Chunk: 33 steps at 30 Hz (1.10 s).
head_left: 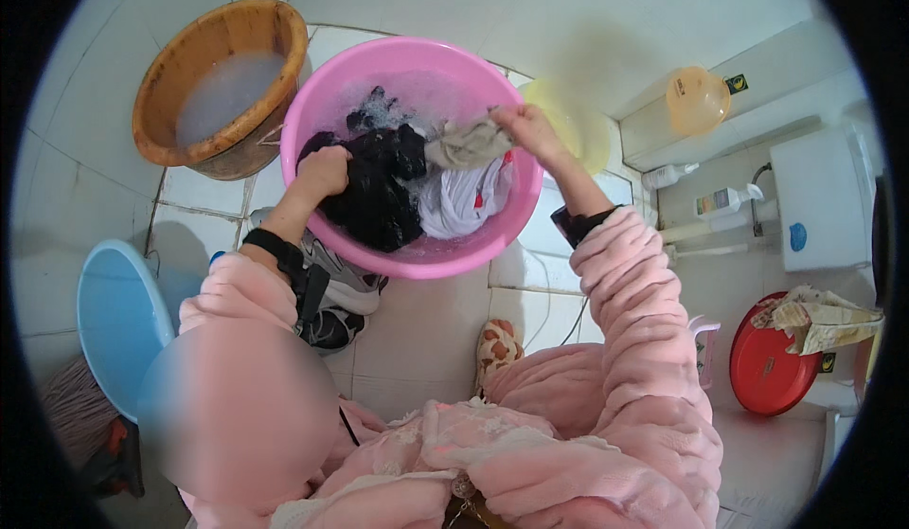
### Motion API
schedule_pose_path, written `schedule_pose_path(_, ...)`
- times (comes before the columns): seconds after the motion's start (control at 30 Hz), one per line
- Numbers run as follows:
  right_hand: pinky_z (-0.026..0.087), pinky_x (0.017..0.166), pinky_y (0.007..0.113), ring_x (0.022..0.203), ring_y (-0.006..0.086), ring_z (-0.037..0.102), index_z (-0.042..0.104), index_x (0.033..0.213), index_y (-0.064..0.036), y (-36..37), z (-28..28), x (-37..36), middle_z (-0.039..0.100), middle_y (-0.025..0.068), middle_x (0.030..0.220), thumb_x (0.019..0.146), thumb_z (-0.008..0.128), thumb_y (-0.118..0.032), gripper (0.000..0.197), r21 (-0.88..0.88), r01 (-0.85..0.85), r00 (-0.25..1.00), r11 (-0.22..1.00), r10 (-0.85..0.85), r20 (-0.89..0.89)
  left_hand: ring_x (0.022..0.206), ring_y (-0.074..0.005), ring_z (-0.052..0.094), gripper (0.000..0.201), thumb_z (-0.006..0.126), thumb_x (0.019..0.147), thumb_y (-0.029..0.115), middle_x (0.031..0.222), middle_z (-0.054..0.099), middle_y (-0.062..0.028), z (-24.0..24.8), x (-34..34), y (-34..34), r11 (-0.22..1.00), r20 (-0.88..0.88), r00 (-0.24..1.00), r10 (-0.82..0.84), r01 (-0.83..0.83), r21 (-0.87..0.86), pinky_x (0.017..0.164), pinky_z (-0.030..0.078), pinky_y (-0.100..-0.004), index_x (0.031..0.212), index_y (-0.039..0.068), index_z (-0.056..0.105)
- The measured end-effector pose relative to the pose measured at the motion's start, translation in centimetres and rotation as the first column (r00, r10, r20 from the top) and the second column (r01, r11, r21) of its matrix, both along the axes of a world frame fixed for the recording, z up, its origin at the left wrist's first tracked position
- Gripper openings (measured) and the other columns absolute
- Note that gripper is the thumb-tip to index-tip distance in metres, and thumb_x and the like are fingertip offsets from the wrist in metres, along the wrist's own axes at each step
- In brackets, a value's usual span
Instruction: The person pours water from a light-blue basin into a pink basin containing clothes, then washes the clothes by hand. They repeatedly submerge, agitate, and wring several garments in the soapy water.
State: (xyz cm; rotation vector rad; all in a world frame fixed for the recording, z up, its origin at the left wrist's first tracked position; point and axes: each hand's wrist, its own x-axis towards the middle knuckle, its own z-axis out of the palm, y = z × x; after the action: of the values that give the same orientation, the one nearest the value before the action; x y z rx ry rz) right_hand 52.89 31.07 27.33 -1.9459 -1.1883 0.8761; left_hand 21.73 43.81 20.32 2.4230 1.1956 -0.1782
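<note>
A pink plastic basin (412, 268) of sudsy water holds wet laundry. At its left side my left hand (327, 171) is closed on a black garment (379, 212), which lies bunched in the water. My right hand (530, 133) pinches a greyish-beige cloth (471, 143) by one end near the basin's right rim. The cloth hangs down toward the wash. Below it lies a white garment (457, 202) with red marks, partly underwater. Foam covers the far part of the basin.
A wooden tub (156, 117) of cloudy water stands far left. A light-blue basin (118, 325) and a mop (80, 406) are at the left, with sneakers (341, 287) below the pink basin. On the right are bottles (727, 200), a toilet tank (822, 202) and a red lid (772, 363).
</note>
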Motion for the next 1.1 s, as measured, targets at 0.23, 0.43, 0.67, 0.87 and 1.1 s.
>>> schedule_pose_path(0.23, 0.031, 0.044, 0.022, 0.046, 0.0053, 0.040, 0.057, 0.061, -0.0067, 0.9, 5.3, -1.5, 0.048, -0.0055, 0.054, 0.083, 0.060, -0.026, 0.030, 0.055, -0.128, 0.986, 0.990, 0.133, -0.097, 0.102, -0.0247, 0.059, 0.038, 0.061, 0.077, 0.013, 0.111, 0.062, -0.0102, 5.8, -3.9, 1.2, 0.980, -0.030, 0.987, -0.158, 0.153, -0.130, 0.088, 0.046, -0.0364, 0.115, 0.017, 0.061)
schedule_pose_path(0.43, 0.038, 0.046, 0.022, 0.051, 0.0071, 0.048, 0.064, 0.071, -0.0049, 4.2, 5.1, -2.9, 0.056, -0.0024, 0.061, 0.082, 0.061, -0.025, 0.024, 0.131, -0.076, 0.902, 0.988, 0.124, -0.414, 0.094, -0.0134, 0.057, 0.041, 0.060, 0.087, 0.032, 0.103, 0.061, -0.0066, 25.3, -10.3, 1.4, 0.934, 0.067, 0.996, -0.063, 0.082, -0.347, 0.075, 0.048, -0.0262, 0.122, 0.011, 0.054)
schedule_pose_path(0.67, 0.051, 0.061, 0.027, 0.067, 0.0134, 0.061, 0.065, 0.086, -0.0036, 5.2, 3.5, 0.8, 0.064, 0.0048, 0.074, 0.084, 0.061, -0.023, 0.020, 0.402, 0.280, 0.713, 0.872, 0.091, -0.695, 0.082, -0.0128, 0.055, 0.039, 0.050, 0.093, 0.038, 0.110, 0.056, -0.0042, 45.4, -5.3, -0.2, 0.936, -0.440, 0.864, 0.245, -0.091, 0.341, 0.070, 0.047, -0.0239, 0.126, 0.019, 0.049)
schedule_pose_path(0.87, 0.050, 0.075, 0.035, 0.084, 0.0267, 0.062, 0.061, 0.103, 0.0013, 6.2, -5.0, 11.0, 0.065, 0.0154, 0.097, 0.074, 0.068, -0.045, 0.054, 0.242, -0.017, 0.964, 0.970, -0.048, 0.260, 0.099, -0.0191, 0.057, 0.036, 0.058, 0.088, 0.022, 0.107, 0.060, -0.0111, 26.0, 3.5, 2.0, 0.875, -0.063, 0.878, -0.474, 0.478, 0.074, 0.084, 0.048, -0.0323, 0.120, 0.006, 0.054)
schedule_pose_path(1.1, 0.042, 0.091, 0.039, 0.111, 0.0321, 0.053, 0.026, 0.138, -0.0029, 0.8, -12.6, 2.4, 0.052, 0.0257, 0.120, 0.066, 0.070, -0.059, 0.102, -0.386, -0.251, 0.826, 0.887, 0.405, 0.392, 0.091, -0.0179, 0.058, 0.056, 0.059, 0.088, 0.032, 0.104, 0.062, -0.0110, 0.5, 12.2, -3.8, 0.864, 0.391, 0.903, 0.177, 0.047, -0.502, 0.081, 0.045, -0.0295, 0.133, 0.005, 0.040)
